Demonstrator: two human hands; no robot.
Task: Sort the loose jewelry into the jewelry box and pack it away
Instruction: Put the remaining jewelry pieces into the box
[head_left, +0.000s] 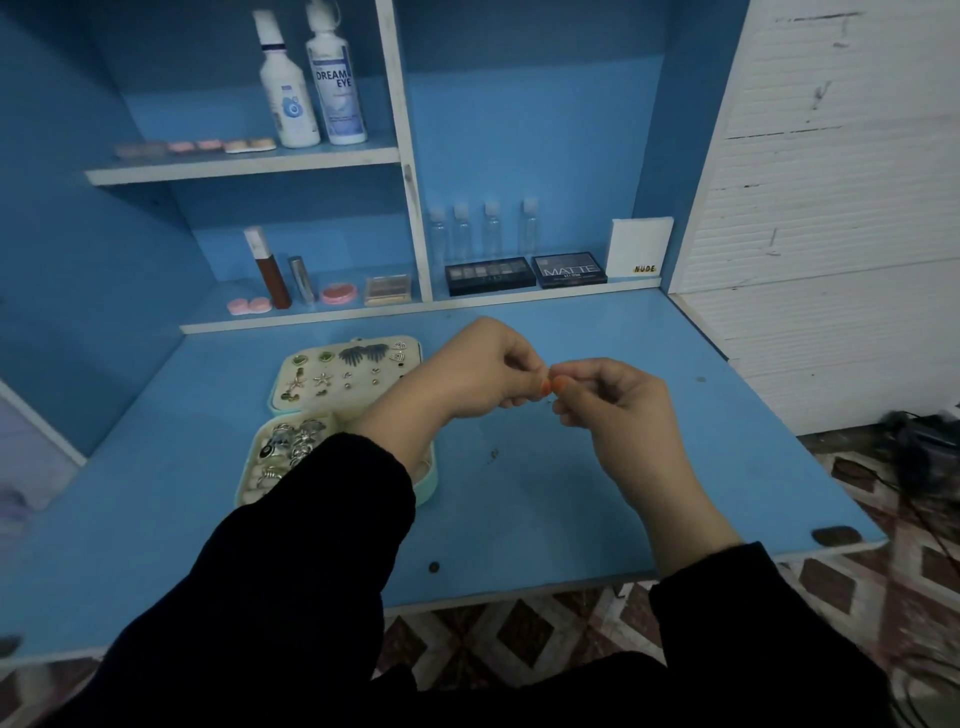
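Presently both forearms are held raised above the bench (675, 467), entering from the lower corners and converging so that the hands meet near mid-frame.

The left hand (483, 371) is brought in from the left, back of the hand turned up and wrist bent. Its black sleeve (322, 519) crosses over the near part of the jewelry box (428, 488). The right hand (618, 410) is brought in from the right, back of the hand toward the camera and wrist bare.

On both hands the fingers are curled inward, with thumb and forefinger drawn together in a pinch. The orange-nailed fingertips (545, 386) of the two hands are touching one another. Whether a piece of jewelry is held in that pinch cannot be told; anything there is too small to resolve.

The jewelry box is lying open on the bench, left of and below the left hand. Its lid (353, 397) is laid flat on the far side, with earrings (322, 379) seated in rows. Rings (293, 441) are heaped in the near half, which is partly hidden by the sleeve.

One small loose piece (492, 455) is noted on the bench, below the left hand and apart from the box.
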